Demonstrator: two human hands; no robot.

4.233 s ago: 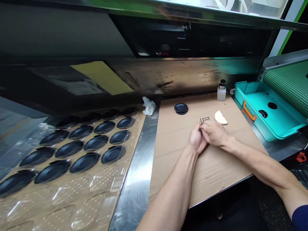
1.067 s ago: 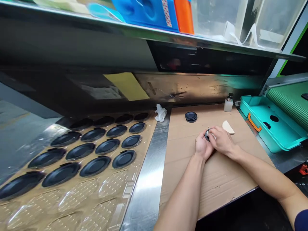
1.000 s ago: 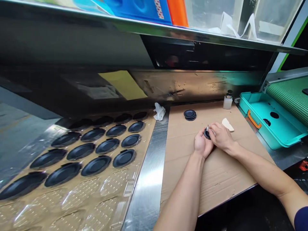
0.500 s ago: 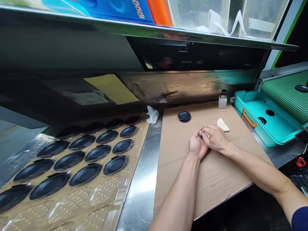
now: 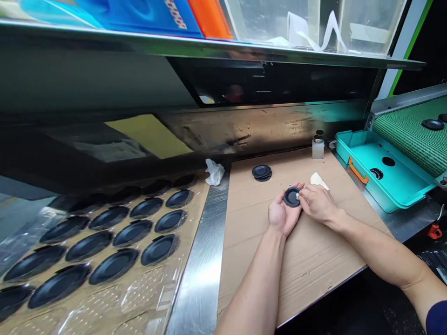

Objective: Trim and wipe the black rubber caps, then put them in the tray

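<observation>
My left hand (image 5: pixel 282 216) is closed round a black round disc-shaped part (image 5: pixel 291 197), its face turned up toward me. My right hand (image 5: pixel 319 202) pinches a small white wad (image 5: pixel 298 196), perhaps cloth or tissue, against the disc's right side. Behind the right hand, partly hidden by it, lies a cream-coloured pad (image 5: pixel 318 180). A small stack of similar black discs (image 5: pixel 261 172) rests on the cardboard sheet (image 5: pixel 254 260), beyond my left hand.
Rows of black discs sit in a clear plastic tray (image 5: pixel 146 291) at left. A crumpled white tissue (image 5: pixel 214 172) lies beside it. At the back stands a small bottle (image 5: pixel 318 146). On the right are a turquoise bin (image 5: pixel 405 186) and a green conveyor belt (image 5: pixel 408 121); a metal shelf (image 5: pixel 244 49) overhangs the bench.
The disc has turned so that its face shows, where before it was mostly hidden between my hands. The camera view has shifted slightly to the right.
</observation>
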